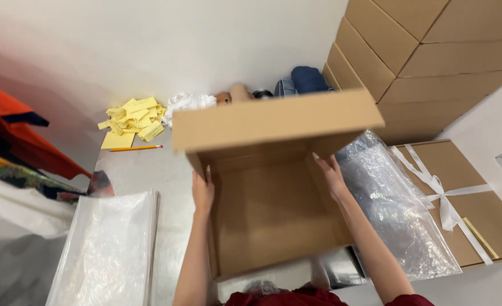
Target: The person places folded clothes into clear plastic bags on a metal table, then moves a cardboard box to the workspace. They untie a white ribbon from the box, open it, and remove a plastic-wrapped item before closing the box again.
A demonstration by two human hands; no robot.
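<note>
An open brown cardboard box [273, 209] stands on the grey table in front of me, empty inside, with its far flap [276, 119] raised. My left hand [203, 191] presses against the box's left wall near the far corner. My right hand [331, 177] grips the right wall, fingers curled over its edge. Both forearms reach in from the bottom of the view.
A stack of clear plastic bags [112, 243] lies at the left. Bubble wrap [395, 209] and a flat brown box tied with white ribbon [460, 198] lie at the right. Yellow paper slips [132, 120] and a pencil [136, 148] sit at the back. Stacked cartons [421, 62] rise far right.
</note>
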